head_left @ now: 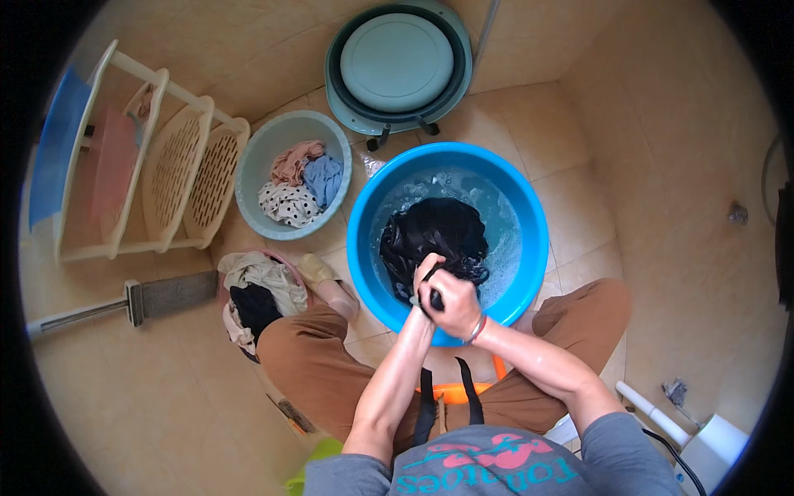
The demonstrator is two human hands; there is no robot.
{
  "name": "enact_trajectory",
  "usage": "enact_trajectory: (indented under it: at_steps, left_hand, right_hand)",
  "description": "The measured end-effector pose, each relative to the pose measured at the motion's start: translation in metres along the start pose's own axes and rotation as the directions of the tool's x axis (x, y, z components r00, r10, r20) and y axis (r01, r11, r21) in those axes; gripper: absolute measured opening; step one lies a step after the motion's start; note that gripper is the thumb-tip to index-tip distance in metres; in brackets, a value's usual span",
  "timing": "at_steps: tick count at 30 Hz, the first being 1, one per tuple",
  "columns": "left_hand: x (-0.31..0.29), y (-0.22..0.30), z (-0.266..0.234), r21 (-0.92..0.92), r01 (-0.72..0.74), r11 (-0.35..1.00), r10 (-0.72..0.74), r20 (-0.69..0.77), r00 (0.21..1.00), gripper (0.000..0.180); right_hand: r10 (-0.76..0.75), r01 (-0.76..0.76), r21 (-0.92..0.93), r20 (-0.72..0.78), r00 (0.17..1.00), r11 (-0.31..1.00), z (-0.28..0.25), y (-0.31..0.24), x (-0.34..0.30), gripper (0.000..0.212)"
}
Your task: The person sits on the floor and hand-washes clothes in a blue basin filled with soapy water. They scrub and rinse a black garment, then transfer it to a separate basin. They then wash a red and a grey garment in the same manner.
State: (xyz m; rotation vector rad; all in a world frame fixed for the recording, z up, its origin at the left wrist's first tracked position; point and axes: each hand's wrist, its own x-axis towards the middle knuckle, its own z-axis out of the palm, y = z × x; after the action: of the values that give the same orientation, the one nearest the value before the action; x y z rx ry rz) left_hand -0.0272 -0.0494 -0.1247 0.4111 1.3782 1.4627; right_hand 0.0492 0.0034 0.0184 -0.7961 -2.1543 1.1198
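Step in hand, as judged: washing by hand, the black garment [436, 236] being rubbed or wrung inside the blue basin [536, 227]. The right hand [453, 299] is curled into a fist, a dark fold of the cloth showing at its grip. The left hand [424, 273] is set just beyond it, fingers bent and seemingly closed on the same cloth — partly masked by the right, so its full hold cannot be confirmed.

The next move would call for a firm two-handed grip on the wet fold, with the work kept over the soapy water [506, 236] so that drips fall inside the rim.

Condition of the garment: black throughout, soaked, crumpled into a loose heap with glossy highlights on its folds. It lies in the near and middle part of the basin, one section gathered up to the hands. Foam patches border it; type of garment — not determinable while bunched.
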Motion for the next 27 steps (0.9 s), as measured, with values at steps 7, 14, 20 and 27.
enact_trajectory:
  at_steps: [7, 14, 20, 27]
  left_hand:
    - [-0.017, 0.072, 0.086, -0.415, 0.233, 0.88, -0.294, -0.089, 0.952, 0.054]
    - [-0.018, 0.072, 0.082, 0.439, -0.195, 0.877, 0.23, -0.027, 0.973, 0.042]
    - [-0.042, 0.094, 0.089, 0.56, -0.557, 0.614, 0.228, 0.549, 0.804, 0.047]
    - [-0.054, 0.064, 0.089, 0.579, -0.728, 0.366, 0.105, 0.752, 0.651, 0.054]
  right_hand:
    - [0.713, -0.691, 0.208, -0.045, 0.7, 0.692, -0.031, 0.176, 0.0, 0.029]
    - [0.929, -0.964, -0.053, 0.287, 0.235, 0.26, -0.092, 0.16, 0.03, 0.099]
    - [0.571, -0.955, 0.296, 0.783, 0.245, 0.004, -0.094, 0.156, 0.054, 0.071]
    - [0.781, -0.574, -0.576, 0.591, 0.201, 0.583, -0.058, 0.159, 0.049, 0.067]
